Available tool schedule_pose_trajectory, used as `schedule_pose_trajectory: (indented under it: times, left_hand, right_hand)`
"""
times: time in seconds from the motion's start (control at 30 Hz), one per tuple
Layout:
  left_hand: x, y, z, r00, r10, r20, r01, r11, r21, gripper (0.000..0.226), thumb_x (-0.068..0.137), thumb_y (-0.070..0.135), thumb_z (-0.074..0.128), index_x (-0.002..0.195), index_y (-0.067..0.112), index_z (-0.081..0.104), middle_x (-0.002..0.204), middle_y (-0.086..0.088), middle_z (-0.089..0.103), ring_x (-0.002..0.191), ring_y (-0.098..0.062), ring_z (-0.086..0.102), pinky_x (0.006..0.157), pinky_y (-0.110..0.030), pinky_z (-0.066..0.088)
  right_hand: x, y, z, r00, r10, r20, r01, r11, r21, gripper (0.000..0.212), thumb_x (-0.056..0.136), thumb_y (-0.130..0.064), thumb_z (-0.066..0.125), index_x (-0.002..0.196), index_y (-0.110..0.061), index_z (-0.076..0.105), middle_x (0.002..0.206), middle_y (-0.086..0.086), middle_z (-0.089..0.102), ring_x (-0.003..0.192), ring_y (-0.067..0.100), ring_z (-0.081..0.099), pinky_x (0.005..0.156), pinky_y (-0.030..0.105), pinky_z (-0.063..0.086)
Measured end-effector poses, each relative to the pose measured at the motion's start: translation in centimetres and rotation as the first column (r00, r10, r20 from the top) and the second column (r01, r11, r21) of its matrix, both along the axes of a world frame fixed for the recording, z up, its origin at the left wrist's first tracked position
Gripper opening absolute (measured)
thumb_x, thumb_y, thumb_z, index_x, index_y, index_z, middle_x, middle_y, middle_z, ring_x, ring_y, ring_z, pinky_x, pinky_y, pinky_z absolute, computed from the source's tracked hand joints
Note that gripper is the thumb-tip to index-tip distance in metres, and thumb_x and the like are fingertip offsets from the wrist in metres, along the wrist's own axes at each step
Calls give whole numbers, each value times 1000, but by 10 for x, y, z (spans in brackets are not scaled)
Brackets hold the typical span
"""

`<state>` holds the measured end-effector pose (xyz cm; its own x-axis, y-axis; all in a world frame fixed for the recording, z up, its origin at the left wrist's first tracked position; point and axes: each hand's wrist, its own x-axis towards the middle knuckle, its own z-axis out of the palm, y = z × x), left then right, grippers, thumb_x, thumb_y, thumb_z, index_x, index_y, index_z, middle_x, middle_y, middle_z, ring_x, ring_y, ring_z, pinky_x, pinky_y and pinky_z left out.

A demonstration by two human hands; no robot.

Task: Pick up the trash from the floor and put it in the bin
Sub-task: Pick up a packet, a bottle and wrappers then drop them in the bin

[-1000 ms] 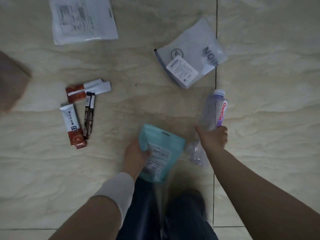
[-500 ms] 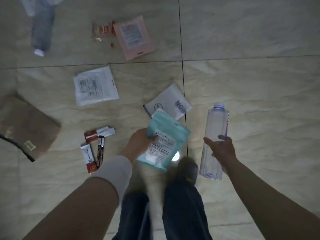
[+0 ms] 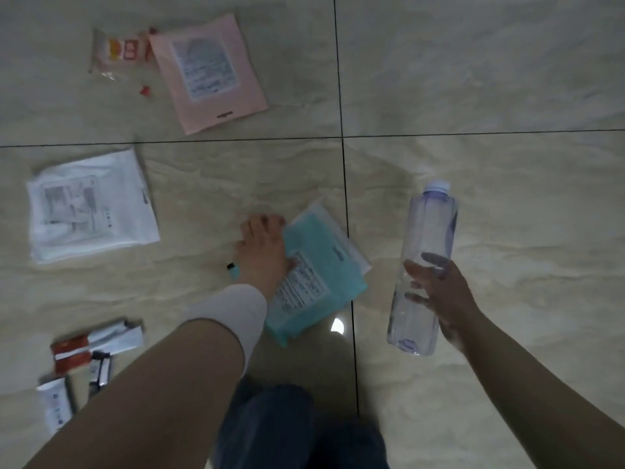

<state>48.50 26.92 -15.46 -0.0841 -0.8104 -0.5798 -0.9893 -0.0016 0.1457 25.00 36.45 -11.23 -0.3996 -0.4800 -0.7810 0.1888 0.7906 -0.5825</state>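
Pale marbled floor tiles [image 3: 473, 79] fill the view, split by dark grout lines [image 3: 341, 96] that cross near the centre. A bright light reflection [image 3: 337, 325] shows on the glossy surface. Dark trouser legs [image 3: 287, 428] appear at the bottom.

Left hand [image 3: 262, 252] grips teal pouch [image 3: 318, 262]; right hand [image 3: 443, 296] holds clear bottle [image 3: 422, 265] above tiled floor [image 3: 490, 79].

Left hand [image 3: 262, 252] is reaching out toward 12 o'clock, fingers curled down, white wrist wrap behind it. Right hand [image 3: 443, 292] sits off at 3 o'clock, palm turned inward, fingers wrapped in a grip, forearm running back toward 5 o'clock.
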Motion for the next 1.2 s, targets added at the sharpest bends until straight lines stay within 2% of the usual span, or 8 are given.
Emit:
schedule_pose_trajectory:
  times: [0.13,0.27,0.43,0.53,0.67,0.9,1.03,1.2]
  left_hand:
    - [8,4,-13,932,264,-249,-237,962,133,54,70,20,74,116,18,46,113,-8,60,104,-29,57,81,-37,46]
    - [35,18,12,908,304,-287,-208,923,323,33,80,23,66,112,17,62,110,-6,70,99,-26,65,74,-28,43]
    - [86,75,72,582,697,-419,-494,712,498,30,81,19,68,110,11,64,106,-8,68,99,-22,63,78,-26,45]
    - [127,119,111,361,821,-443,-646,563,516,30,79,25,72,106,19,61,103,-3,68,89,-16,64,71,-22,50]
    - [191,175,149,169,889,-425,-780,384,495,31,70,31,74,98,20,65,94,-4,71,89,-26,67,76,-36,54]
    - [298,259,143,-66,927,-368,-916,90,391,13,78,17,73,89,16,65,84,-7,69,78,-26,65,65,-28,49]
    - [339,288,113,-206,905,-372,-907,-35,419,18,78,17,72,94,12,64,83,-5,69,73,-24,64,63,-28,50]
    - [382,315,63,-314,861,-400,-885,-114,451,12,79,16,69,90,14,65,81,-5,70,70,-23,65,57,-26,50]
  right_hand:
    - [10,-19,-21,1000,-20,-8,20,1000,-8,58,80,-22,70,129,-10,42,110,12,53,82,15,56,78,37,51]
    - [29,-17,-2,999,44,5,-44,999,22,51,79,-25,71,121,-17,44,113,13,54,83,15,57,82,39,51]
    - [66,-10,54,978,209,-2,-208,972,107,55,80,-22,71,127,-13,44,98,7,56,83,19,57,84,41,51]
    - [99,-8,85,953,303,6,-301,944,136,54,81,-15,70,128,-8,44,85,2,54,78,19,56,88,48,49]
    - [156,-5,112,882,469,36,-469,870,150,51,83,-11,67,127,-5,43,94,12,55,84,27,55,90,53,49]
    - [262,9,101,637,767,80,-771,636,30,41,79,5,68,113,2,47,92,12,53,64,6,60,43,6,44]
    - [326,15,60,400,908,-121,-914,405,18,34,65,-17,84,89,-2,65,82,12,65,73,16,62,66,27,46]
    - [404,2,-2,-55,939,-340,-997,-33,72,83,64,-38,81,131,-7,42,142,16,37,136,29,27,110,29,24]
